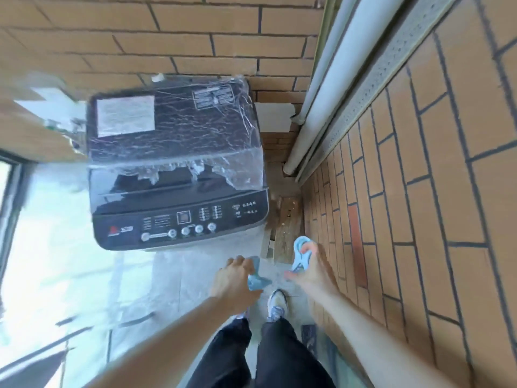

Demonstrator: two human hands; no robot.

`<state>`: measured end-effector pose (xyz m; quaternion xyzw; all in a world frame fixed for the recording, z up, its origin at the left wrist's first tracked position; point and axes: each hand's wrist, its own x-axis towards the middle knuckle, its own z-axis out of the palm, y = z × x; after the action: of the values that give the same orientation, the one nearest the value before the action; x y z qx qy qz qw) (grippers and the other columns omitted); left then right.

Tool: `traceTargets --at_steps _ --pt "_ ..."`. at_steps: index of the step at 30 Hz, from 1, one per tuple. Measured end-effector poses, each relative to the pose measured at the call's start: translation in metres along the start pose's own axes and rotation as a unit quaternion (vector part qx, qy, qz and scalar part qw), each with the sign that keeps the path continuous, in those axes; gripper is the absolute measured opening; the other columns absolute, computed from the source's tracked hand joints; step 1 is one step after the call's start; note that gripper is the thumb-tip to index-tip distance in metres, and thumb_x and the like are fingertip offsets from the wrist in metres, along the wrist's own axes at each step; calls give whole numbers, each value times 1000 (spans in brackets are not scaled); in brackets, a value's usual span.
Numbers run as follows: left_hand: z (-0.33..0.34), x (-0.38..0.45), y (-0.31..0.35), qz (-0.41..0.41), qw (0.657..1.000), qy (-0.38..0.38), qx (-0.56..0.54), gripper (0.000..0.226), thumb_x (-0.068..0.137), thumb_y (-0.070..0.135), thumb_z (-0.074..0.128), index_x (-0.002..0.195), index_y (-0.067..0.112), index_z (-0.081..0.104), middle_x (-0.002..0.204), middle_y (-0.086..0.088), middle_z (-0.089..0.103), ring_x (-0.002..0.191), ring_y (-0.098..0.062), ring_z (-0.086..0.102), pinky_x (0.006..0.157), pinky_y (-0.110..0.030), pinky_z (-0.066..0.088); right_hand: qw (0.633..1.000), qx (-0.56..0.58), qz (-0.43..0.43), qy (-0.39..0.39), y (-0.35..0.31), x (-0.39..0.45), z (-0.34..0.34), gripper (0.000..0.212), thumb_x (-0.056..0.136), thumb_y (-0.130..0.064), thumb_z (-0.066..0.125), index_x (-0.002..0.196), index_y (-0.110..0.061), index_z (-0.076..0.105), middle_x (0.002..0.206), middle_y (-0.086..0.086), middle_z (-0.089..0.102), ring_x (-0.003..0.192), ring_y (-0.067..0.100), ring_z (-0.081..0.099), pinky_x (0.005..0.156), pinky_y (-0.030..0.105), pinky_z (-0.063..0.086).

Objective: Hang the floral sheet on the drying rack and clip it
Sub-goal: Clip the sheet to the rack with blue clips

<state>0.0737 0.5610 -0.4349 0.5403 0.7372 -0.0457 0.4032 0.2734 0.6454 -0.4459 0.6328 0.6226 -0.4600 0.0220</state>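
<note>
My left hand (233, 278) grips a light blue clothes clip (256, 281), held low in front of me above the floor. My right hand (310, 268) holds a second light blue clip (300, 254), its looped end sticking up above my fingers. The two hands hang close together, a little apart, just in front of a washing machine. Neither the floral sheet nor the drying rack is in view.
A dark top-loading washing machine (179, 175) wrapped in clear plastic stands against the brick wall (167, 37). White pipes (330, 79) run along the right brick wall (436, 191). A bright window (16, 219) is at the left. My shoes (277, 303) stand on the pale tiled floor (173, 275).
</note>
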Motion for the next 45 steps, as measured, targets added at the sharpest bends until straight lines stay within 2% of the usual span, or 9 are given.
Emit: traceTargets --at_steps 4,10,14,20,23,31,34,37,45 --pt "-37 -63 -6 -36 992 96 -67 51 85 48 74 121 26 46 122 5 60 112 -20 53 76 -29 42 991 121 -8 61 -54 -48 -20 67 74 -17 91 109 -26 34 107 6 53 76 25 62 63 29 53" --pt "-73 -141 -14 -62 954 216 -197 74 79 46 78 132 26 30 121 6 57 108 -22 56 81 -32 44 989 116 -84 37 -114 -80 -42 57 71 -9 80 99 -35 37 99 -1 49 74 19 50 62 36 45" --pt "-101 -197 -23 -110 930 284 -204 92 85 41 78 157 33 20 138 7 54 120 -18 52 90 -25 39 975 95 -196 -52 -174 -86 -56 50 73 4 72 96 -30 44 97 -3 53 85 21 51 72 33 41" --pt "-118 -263 -36 -189 888 377 -186 80 77 40 77 146 38 34 137 15 49 121 -14 50 96 -27 46 930 64 -316 -176 -253 -109 -51 43 79 5 67 98 -25 42 105 9 54 91 19 52 77 24 44" --pt "-119 -305 -44 -199 865 412 -207 79 71 39 77 142 36 41 135 21 43 124 -10 47 99 -26 45 893 21 -363 -265 -286 -135 -41 42 85 2 68 101 -28 44 113 -4 56 102 10 56 80 12 45" --pt "-114 -429 -51 -183 813 455 -313 74 66 24 78 132 39 47 156 33 20 136 4 44 107 -28 47 753 -64 -482 -443 -355 -235 -2 47 78 3 62 106 -34 51 112 4 70 103 22 71 84 44 58" --pt "-115 -468 -53 -162 774 464 -400 79 67 23 81 137 42 48 154 31 33 133 0 54 107 -34 51 704 -56 -518 -483 -375 -276 19 59 84 9 60 111 -43 55 125 -8 64 108 17 73 85 49 61" --pt "-109 -502 -57 -127 721 477 -486 73 62 18 77 129 38 57 126 14 63 115 -11 65 93 -34 56 683 -18 -539 -493 -389 -308 45 60 91 7 65 111 -49 62 126 -15 66 111 18 72 92 49 59" --pt "-83 -596 -97 -134 596 592 -526 70 60 7 76 125 26 60 107 -16 69 103 -28 70 80 -45 58 643 -65 -510 -568 -391 -387 123 70 88 -24 73 141 -61 47 134 -10 65 117 15 67 95 39 59"
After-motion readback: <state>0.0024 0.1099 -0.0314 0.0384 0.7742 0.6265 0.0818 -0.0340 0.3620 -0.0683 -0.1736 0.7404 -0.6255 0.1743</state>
